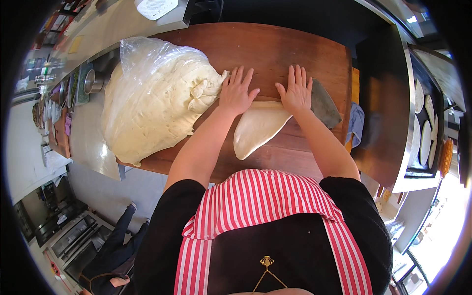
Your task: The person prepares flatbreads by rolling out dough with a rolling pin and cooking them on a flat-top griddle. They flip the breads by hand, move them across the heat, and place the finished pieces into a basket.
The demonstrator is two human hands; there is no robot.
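My left hand lies palm down with its fingers spread, beside the large dough mass that is partly covered by clear plastic film. My right hand is palm down too, its fingers stretched away from me. Between my hands runs a narrow tan strip, which looks like a wooden rolling pin; its ends are hidden by my palms. From it a thin flattened piece of dough spreads towards me, ending in a rounded tip. A flat grey metal plate or blade lies right of my right hand, partly hidden by it.
The wooden worktop is under everything. Left are a steel counter and a metal bowl. A blue cloth hangs at the right edge; beyond it, several flat dough pieces lie on a dark tray. A person is at lower left.
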